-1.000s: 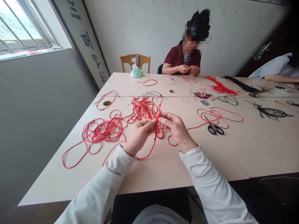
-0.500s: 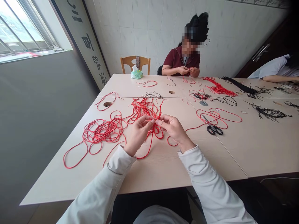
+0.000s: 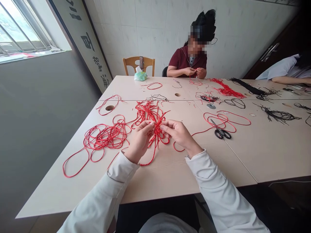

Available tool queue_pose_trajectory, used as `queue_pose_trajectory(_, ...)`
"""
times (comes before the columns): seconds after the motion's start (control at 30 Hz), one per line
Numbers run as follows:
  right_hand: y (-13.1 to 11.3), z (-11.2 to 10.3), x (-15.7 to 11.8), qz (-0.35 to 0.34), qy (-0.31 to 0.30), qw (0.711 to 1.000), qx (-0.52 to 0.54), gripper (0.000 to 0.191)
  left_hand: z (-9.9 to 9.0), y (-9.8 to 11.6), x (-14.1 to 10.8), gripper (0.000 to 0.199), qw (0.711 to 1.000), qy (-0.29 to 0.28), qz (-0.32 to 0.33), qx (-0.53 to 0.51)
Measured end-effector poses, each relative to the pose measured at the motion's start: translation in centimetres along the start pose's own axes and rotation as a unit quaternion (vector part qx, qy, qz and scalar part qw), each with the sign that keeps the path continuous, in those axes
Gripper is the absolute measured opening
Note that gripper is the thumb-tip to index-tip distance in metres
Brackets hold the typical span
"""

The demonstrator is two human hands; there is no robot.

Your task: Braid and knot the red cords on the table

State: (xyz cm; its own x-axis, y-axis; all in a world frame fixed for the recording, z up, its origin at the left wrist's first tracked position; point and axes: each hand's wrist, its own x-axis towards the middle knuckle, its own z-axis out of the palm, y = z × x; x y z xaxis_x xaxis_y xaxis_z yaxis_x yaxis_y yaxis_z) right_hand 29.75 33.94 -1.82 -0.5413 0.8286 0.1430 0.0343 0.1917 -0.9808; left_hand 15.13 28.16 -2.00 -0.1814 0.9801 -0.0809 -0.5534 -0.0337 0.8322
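My left hand (image 3: 141,140) and my right hand (image 3: 178,134) are raised over the middle of the near table, with thumbs and fingers pinched. Between the fingertips runs a red twisted cord (image 3: 158,127), and both hands appear to grip it; the exact hold is partly hidden by the fingers. Behind and below them lies a bundle of red twisted cords (image 3: 147,111), with one strand curving toward the table's front. To the left of my left hand is a loose tangle of smooth red cord (image 3: 104,137).
Black-handled scissors (image 3: 222,133) lie on the right beside a looped red cord (image 3: 239,122). Farther right are black cord bundles (image 3: 279,115) and a metal disc (image 3: 211,106). Across the table a person (image 3: 188,63) handles red cord; another person's arm (image 3: 286,80) rests at far right.
My hands have moved apart from touching fingertips, the left shifting slightly left, and the red cord now shows between them. The camera view has tilted slightly.
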Motion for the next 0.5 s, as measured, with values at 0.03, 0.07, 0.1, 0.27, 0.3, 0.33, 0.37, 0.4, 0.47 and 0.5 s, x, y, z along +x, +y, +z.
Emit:
queue_pose_trajectory(0.03,-0.1,-0.3,0.0,-0.002,0.003,1.0,-0.009,0.033,-0.1,0.1,0.0,0.018,1.0,-0.003,0.0,0.011)
queue_pose_trajectory(0.07,-0.2,-0.6,0.0,-0.008,0.011,1.0,-0.018,0.033,-0.3,0.2,0.1,0.019,1.0,-0.01,0.0,0.026)
queue_pose_trajectory(0.1,-0.3,-0.8,0.0,-0.015,0.022,0.999,-0.025,0.032,-0.4,0.3,0.2,0.019,0.999,-0.021,-0.001,0.041)
queue_pose_trajectory(0.27,-0.6,-1.1,-0.1,-0.033,0.02,0.998,-0.049,0.029,-1.3,0.3,0.7,0.027,0.985,-0.077,-0.001,0.152)
queue_pose_trajectory(0.3,-0.6,-1.1,-0.1,-0.035,0.015,0.998,-0.054,0.029,-1.4,0.3,0.7,0.028,0.979,-0.091,0.002,0.181)
queue_pose_trajectory(0.33,-0.5,-1.0,-0.1,-0.036,0.012,0.998,-0.059,0.028,-1.5,0.4,0.8,0.029,0.973,-0.104,0.005,0.206)
queue_pose_trajectory(0.37,-0.4,-1.0,-0.1,-0.038,0.009,0.997,-0.065,0.028,-1.5,0.4,0.8,0.029,0.968,-0.113,0.01,0.223)
queue_pose_trajectory(0.4,-0.3,-1.1,-0.1,-0.039,0.007,0.997,-0.074,0.027,-1.6,0.5,0.8,0.029,0.965,-0.115,0.016,0.235)
queue_pose_trajectory(0.47,0.0,-1.3,-0.1,-0.039,0.005,0.994,-0.101,0.026,-1.6,0.5,0.8,0.027,0.963,-0.098,0.038,0.25)
queue_pose_trajectory(0.5,0.2,-1.5,-0.1,-0.035,0.002,0.992,-0.121,0.025,-1.6,0.6,0.8,0.026,0.963,-0.079,0.055,0.253)
